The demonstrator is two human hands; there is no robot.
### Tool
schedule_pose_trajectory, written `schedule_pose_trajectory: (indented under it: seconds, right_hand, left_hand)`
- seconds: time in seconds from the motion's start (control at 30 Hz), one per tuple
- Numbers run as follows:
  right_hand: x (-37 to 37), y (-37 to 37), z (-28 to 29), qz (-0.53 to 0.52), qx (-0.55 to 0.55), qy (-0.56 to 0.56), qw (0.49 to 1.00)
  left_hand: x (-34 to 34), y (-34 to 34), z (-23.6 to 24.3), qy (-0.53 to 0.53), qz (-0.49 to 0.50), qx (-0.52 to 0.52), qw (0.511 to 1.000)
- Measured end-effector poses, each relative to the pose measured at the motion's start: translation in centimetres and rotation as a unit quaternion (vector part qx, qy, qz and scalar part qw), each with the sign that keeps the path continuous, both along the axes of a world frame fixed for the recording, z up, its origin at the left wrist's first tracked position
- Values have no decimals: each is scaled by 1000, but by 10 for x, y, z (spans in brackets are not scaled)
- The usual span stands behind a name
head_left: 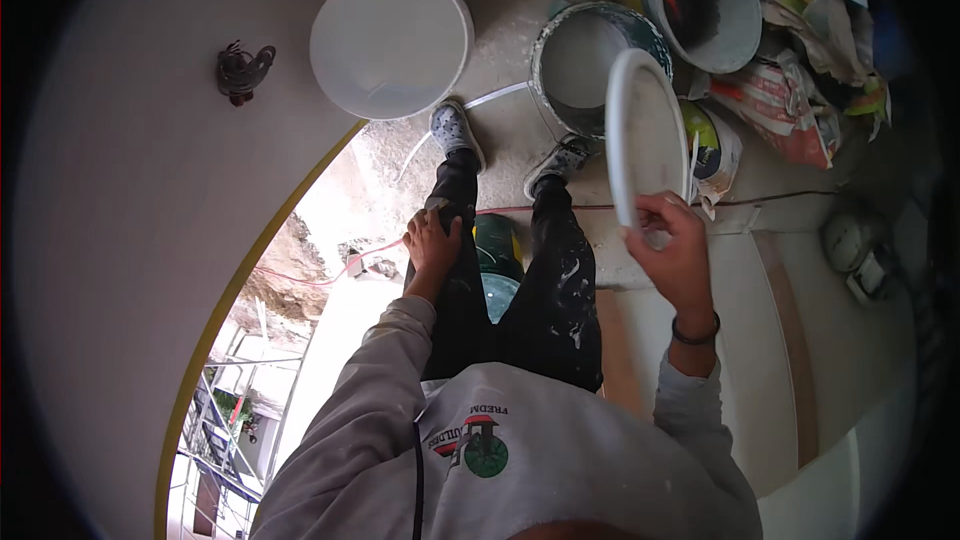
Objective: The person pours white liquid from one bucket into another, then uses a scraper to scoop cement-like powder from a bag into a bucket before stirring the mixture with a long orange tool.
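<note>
My right hand (672, 245) grips a round white bucket lid (617, 140) by its near edge, holding it tilted nearly on edge. Just behind the lid stands a dark green bucket (541, 75), its rim crusted white, with pale grey stuff inside. My left hand (432, 243) lies on my left thigh near the knee, fingers stretched out and holding nothing. A large white round tub or lid (390, 43) is at the far left; whether it is a closed top cannot be told.
A grey bucket (740, 25) with a red handle standing in it is at the far right, beside crumpled bags (785, 110). A yellow-green tub (712, 145) sits below them. Wires (242, 72) stick out of the left wall. A red cable (600, 207) crosses the floor; a dark green container (497, 245) stands between my legs.
</note>
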State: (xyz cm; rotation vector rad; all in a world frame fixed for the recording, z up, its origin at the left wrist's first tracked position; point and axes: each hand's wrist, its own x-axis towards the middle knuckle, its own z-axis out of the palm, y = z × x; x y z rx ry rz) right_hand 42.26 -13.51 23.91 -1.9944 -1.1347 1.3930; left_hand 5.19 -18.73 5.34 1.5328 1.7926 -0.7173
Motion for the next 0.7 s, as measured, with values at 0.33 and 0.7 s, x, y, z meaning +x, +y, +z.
schedule_pose_trajectory:
  seconds: [0.33,0.7]
  right_hand:
    - [-280,172,-189,341,234,-226,882]
    - [-338,162,-255,344,224,-265,873]
  left_hand:
    - [-55,35,-2,-46,45,83,994]
    - [-68,32,-3,-67,73,66,993]
